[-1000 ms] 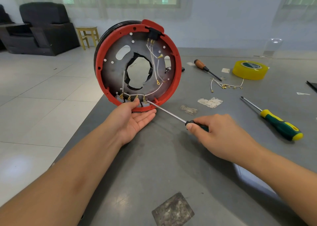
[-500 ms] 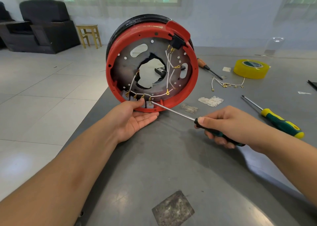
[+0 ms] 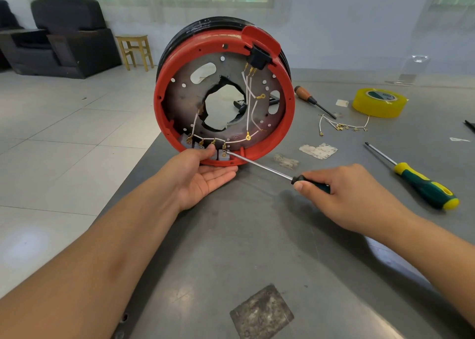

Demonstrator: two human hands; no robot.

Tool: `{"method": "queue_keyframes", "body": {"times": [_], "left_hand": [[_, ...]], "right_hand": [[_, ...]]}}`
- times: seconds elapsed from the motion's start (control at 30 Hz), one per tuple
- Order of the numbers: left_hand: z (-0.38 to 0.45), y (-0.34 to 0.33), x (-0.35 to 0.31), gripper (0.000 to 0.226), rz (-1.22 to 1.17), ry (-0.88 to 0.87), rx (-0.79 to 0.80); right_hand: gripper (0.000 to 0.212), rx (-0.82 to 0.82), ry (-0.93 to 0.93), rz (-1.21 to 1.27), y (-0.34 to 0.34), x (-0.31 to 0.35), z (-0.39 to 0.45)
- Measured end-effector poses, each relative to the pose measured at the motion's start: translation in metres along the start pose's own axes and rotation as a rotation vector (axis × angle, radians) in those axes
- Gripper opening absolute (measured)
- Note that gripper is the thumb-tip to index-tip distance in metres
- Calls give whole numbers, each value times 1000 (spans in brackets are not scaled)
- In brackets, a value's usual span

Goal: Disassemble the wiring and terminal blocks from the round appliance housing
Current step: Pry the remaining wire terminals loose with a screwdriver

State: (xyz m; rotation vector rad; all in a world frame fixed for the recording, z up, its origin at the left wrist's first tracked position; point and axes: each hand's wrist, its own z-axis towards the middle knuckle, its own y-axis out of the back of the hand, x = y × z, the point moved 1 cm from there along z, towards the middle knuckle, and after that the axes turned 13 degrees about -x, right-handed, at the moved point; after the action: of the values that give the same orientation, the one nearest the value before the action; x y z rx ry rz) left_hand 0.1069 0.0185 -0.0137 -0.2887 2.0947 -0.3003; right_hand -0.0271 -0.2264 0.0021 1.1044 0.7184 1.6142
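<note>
The round housing [image 3: 223, 94] stands on its edge at the upper centre of the frame, near the left edge of the grey table [image 3: 257, 248], its open side facing the camera. It has a red rim, a black band behind that, and a dull metal plate inside with a ragged hole through its middle and several small round holes. White wires [image 3: 248, 99] with brass ring ends run from a black connector [image 3: 259, 57] at the upper right of the rim down to a row of grey terminal blocks [image 3: 223, 155] along the bottom. The left hand [image 3: 203, 176] lies palm up under the lower rim, fingers apart, thumb pressed on the blocks. The right hand [image 3: 344, 197], at centre right, is clamped round the handle of a screwdriver [image 3: 259, 166] whose tip touches the rightmost block. At right lie a second green-and-yellow screwdriver [image 3: 421, 184], a loose wire bundle [image 3: 341, 125], a yellow tape roll [image 3: 379, 102] and a wooden-handled screwdriver [image 3: 312, 100].
</note>
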Motion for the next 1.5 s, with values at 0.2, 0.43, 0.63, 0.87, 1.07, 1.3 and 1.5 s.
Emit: {"method": "queue_keyframes", "body": {"times": [0.2,0.43,0.63,0.87,1.07,1.3,1.5], "left_hand": [[-1,0,0,25,-16,4,-17],[-3,0,-2,26,-29,7,-33],[-3,0,-2,26,-25,12,-36],[-2,1,-2,26,-29,18,-27],[0,1,-1,29,-42,24,6],[3,2,1,25,-87,13,20],[4,1,3,24,-57,14,13]], "right_hand": [[54,-52,97,-71,-6,0,-5],[57,-66,160,-209,-8,6,-8],[61,-57,163,-300,-8,9,-10],[71,-63,195,-422,-7,11,-10],[63,-117,236,-547,-2,13,-10],[58,-114,157,-399,-5,10,-6],[51,-92,128,-314,-5,8,-7]]}}
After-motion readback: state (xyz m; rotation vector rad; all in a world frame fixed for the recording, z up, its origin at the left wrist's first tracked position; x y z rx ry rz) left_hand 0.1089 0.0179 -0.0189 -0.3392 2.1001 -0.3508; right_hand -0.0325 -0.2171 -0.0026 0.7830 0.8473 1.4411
